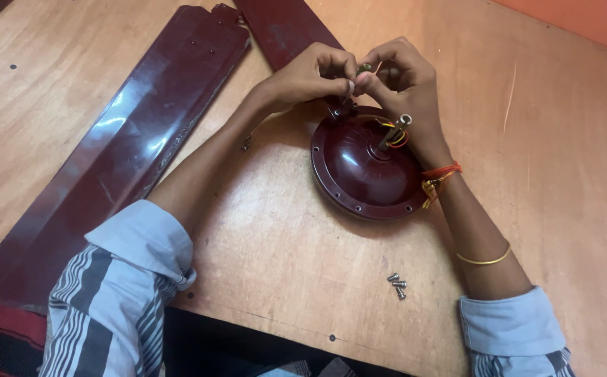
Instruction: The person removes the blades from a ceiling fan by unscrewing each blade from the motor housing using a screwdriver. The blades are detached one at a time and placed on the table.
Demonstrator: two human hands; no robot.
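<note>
A maroon fan motor housing (363, 171) is set on a scuffed plywood surface (561, 174). Just above it, a small part (364, 68) is pinched between the left hand (314, 73) and right hand (401, 77). Loose screws (397, 285) are seen below the housing, and long maroon blades (122, 146) to its left.

Left hand (314, 73) and right hand (398, 77) meet fingertip to fingertip over the far rim of a maroon fan motor (363, 167) on a wooden table (282, 265), pinching a small part; blade (122, 139) lies left, screws (397, 285) near
</note>
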